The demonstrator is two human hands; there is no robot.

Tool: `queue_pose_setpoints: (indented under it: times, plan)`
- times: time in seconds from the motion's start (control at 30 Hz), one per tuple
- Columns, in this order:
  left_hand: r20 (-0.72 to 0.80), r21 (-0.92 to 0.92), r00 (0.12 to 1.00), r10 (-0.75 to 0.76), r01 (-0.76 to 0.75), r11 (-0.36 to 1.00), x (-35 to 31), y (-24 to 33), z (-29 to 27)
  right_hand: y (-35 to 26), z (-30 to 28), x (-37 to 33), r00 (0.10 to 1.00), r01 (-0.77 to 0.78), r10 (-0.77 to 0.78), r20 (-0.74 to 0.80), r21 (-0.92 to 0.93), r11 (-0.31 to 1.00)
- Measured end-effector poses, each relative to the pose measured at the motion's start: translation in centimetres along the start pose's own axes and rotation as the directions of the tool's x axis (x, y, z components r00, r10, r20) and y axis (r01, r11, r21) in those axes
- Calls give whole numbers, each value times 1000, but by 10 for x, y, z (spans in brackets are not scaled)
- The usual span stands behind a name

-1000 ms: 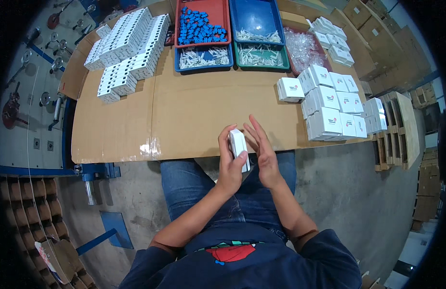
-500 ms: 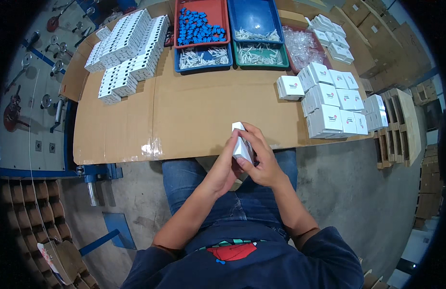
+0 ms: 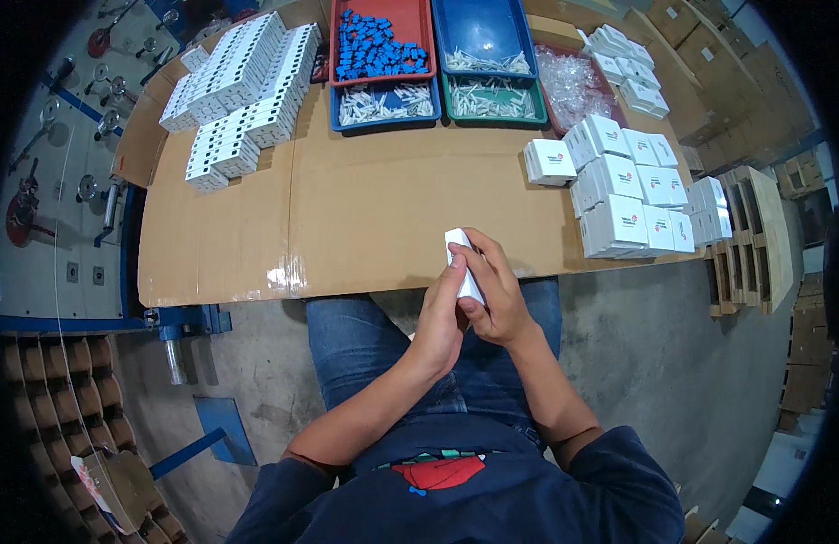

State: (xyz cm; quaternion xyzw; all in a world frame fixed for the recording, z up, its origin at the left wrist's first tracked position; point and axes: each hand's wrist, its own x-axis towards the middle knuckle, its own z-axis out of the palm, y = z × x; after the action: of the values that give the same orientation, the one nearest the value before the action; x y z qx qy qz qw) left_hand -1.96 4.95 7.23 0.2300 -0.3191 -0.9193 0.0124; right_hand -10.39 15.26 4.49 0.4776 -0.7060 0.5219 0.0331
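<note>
Piece, slim and white, sits between both hands, around the middle of the table's near edge as seen from above. Left hand clamped on its left side, thumb against it; right hand clamped on the right, fingers wrapped over. White block stacks toward far left corner. Red tray with blue parts, plus blue trays and green tray with white pegs, at far edge. White boxes along right edge.
</note>
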Motion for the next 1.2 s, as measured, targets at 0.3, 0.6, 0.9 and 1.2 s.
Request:
queue_pose_setpoints:
  times: [0.3, 0.6, 0.9, 1.2]
  plan:
    - [-15, 3, 1000, 12, -12, 1000, -2, -3, 1, 1, 3, -1, 1000, 26, -26, -15, -8, 1000]
    - [-36, -27, 999, -14, 13, 1000, 0, -2, -6, 2, -7, 6, 994, -34, 26, 111, 68, 997]
    - [40, 130, 979, -202, 196, 972, 9, 39, -27, -17, -21, 9, 937, -48, 93, 337, -141, 989]
    - [-18, 156, 1000, 7, -5, 988, 4, 17, -19, -7, -20, 24, 980, 52, -31, 197, -104, 993]
